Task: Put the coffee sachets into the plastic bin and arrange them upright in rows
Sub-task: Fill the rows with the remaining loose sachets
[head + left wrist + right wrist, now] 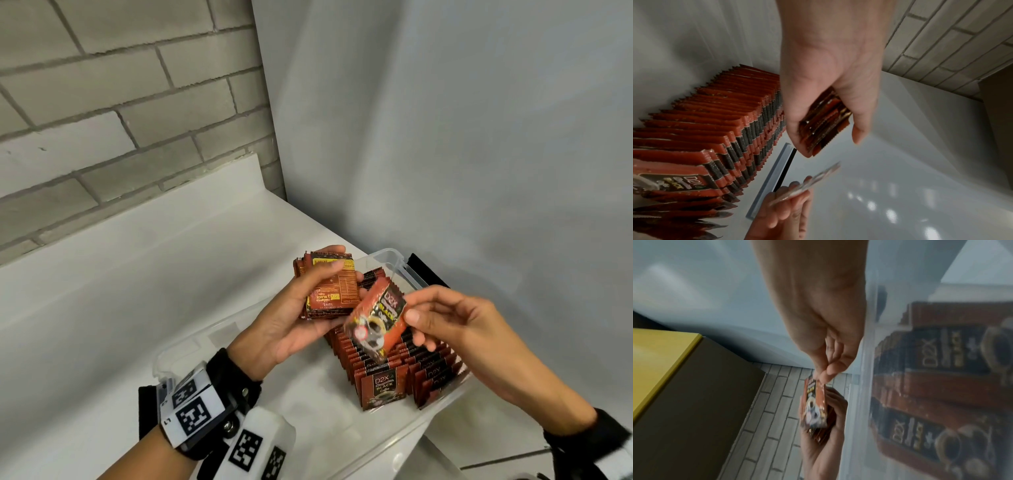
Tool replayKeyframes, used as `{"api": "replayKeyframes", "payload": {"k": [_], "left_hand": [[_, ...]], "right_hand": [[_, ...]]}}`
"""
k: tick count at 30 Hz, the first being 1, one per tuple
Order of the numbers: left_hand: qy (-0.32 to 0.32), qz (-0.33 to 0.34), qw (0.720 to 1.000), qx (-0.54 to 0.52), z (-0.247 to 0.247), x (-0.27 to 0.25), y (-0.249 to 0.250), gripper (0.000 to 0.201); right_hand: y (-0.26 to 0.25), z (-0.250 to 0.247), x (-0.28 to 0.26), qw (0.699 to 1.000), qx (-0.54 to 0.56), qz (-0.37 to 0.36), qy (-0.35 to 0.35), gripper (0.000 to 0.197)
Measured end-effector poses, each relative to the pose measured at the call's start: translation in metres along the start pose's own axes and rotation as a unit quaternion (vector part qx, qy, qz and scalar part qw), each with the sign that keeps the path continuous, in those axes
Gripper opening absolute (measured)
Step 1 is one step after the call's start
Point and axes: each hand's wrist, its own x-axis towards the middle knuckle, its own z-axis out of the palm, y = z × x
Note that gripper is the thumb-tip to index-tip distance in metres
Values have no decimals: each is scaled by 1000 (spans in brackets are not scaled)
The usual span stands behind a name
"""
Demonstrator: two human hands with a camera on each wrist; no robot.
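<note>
My left hand (294, 318) grips a stack of sachets (330, 287), too many to count; my right hand (455, 329) pinches one sachet (376, 318) above two upright rows (394, 363) in the plastic bin (404, 270).

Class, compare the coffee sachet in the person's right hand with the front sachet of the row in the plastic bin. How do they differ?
1. The right hand pinches the held sachet in the air above the rows; the front sachet stands in the plastic bin.
2. The held sachet is tilted; the front sachet is upright.
3. The held sachet is blurred; the front sachet is sharp.

Both are red-brown D2X Black Coffee sachets, printed side towards the head camera.
</note>
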Motion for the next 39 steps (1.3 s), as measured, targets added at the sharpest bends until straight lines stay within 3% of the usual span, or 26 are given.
{"api": "replayKeyframes", "payload": {"k": [4,9,14,23,34,39], "left_hand": [[7,-1,1000,-26,0,1,-1,21],[11,-6,999,-38,-1,0,0,30],[14,-5,1000,-22,0,-2,0,28],[14,-1,1000,-9,1,-2,-1,33],[8,0,999,46,-3,-2,-1,39],[-9,1,998,57,-2,-1,-1,40]], "right_hand": [[-9,-5,-9,981,-167,-5,-101,9],[0,-5,-11,908,-398,-54,-117,16],[10,-4,-8,876,-448,-89,-158,20],[16,-5,-2,847,-494,-61,-187,15],[10,-4,1,864,-471,23,-175,14],[3,1,3,927,-359,23,-106,10]]}}
